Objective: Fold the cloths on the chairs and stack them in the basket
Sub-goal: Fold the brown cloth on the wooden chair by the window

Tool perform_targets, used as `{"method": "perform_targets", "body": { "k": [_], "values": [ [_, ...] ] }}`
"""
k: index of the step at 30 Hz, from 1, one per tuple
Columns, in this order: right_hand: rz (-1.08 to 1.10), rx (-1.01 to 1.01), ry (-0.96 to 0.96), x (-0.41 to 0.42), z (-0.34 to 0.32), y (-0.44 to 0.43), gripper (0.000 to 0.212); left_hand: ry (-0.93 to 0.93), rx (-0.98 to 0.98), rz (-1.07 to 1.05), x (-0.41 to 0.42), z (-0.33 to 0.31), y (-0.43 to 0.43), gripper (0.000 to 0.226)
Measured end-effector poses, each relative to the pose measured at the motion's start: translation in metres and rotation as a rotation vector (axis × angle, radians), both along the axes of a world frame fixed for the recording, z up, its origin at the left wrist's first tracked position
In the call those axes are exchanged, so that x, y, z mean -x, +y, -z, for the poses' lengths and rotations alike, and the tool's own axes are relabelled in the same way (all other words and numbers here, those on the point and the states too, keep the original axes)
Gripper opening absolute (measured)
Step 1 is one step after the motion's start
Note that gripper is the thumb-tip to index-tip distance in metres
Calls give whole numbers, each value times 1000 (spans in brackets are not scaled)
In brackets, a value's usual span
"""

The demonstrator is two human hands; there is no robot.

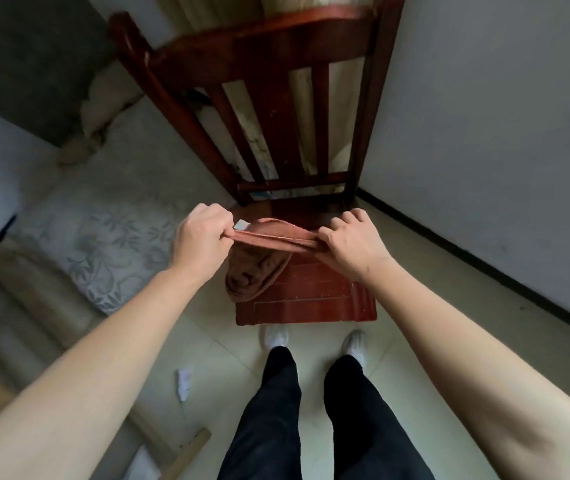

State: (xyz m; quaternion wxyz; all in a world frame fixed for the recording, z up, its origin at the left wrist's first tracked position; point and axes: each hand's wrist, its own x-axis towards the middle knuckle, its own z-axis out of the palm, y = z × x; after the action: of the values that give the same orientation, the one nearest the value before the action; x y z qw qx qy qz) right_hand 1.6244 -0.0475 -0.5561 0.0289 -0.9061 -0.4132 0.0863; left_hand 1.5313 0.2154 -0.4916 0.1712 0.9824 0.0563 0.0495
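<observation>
Your left hand [204, 233] and right hand [349, 237] each pinch a top corner of the brown cloth [259, 268], which hangs over the chair seat [314, 292]. Keep the edge taut and corners level before folding.

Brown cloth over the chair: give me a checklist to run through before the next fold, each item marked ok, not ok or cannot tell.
1. Left hand pinches one end of the brown cloth's top edge: ok.
2. Right hand pinches the other end: ok.
3. Top edge pulled straight between the hands: ok.
4. Lower part hangs flat and even: not ok; it bunches in a rumpled lump on the chair seat.
5. Cloth clear of the floor: ok; its lowest part stays over the seat.
6. Basket within reach for stacking: cannot tell; no basket shows in the head view.
</observation>
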Motion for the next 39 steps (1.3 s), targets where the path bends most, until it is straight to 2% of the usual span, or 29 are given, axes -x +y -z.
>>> {"method": "perform_targets", "body": {
  "k": [3,6,9,12,14,17,20,23,28,30,34,36,39],
  "values": [
    [9,19,-64,0,-31,4,30,-15,-42,-62,19,-41,0,21],
    [14,22,-110,-2,-62,2,19,-39,-84,-166,33,-80,-4,17],
    [44,103,-141,2,-94,-3,16,-78,-33,-297,47,-113,-9,19],
    [78,104,-141,11,-131,-8,27,-150,237,-438,56,-142,-22,28],
    [102,37,-152,16,-156,-11,19,-191,440,-516,56,-163,-29,33],
    [206,-71,-187,35,-195,-18,16,-264,687,-526,61,-201,-34,36],
    [319,-201,-142,54,-226,-27,19,-333,816,-503,68,-232,-32,37],
    [474,-287,-144,75,-259,-31,32,-408,844,-478,85,-258,-20,35],
    [453,-218,-171,103,-294,-42,34,-435,852,-373,109,-272,-8,30],
    [499,-328,-192,110,-310,-45,31,-402,854,-316,114,-277,-2,31],
    [593,-593,-164,124,-343,-49,25,-281,843,-204,119,-281,10,50],
    [615,-587,-95,130,-352,-50,28,-309,766,-150,120,-282,12,30],
    [518,-455,-211,131,-354,-59,40,-416,741,-207,118,-278,13,11]
  ]
}}
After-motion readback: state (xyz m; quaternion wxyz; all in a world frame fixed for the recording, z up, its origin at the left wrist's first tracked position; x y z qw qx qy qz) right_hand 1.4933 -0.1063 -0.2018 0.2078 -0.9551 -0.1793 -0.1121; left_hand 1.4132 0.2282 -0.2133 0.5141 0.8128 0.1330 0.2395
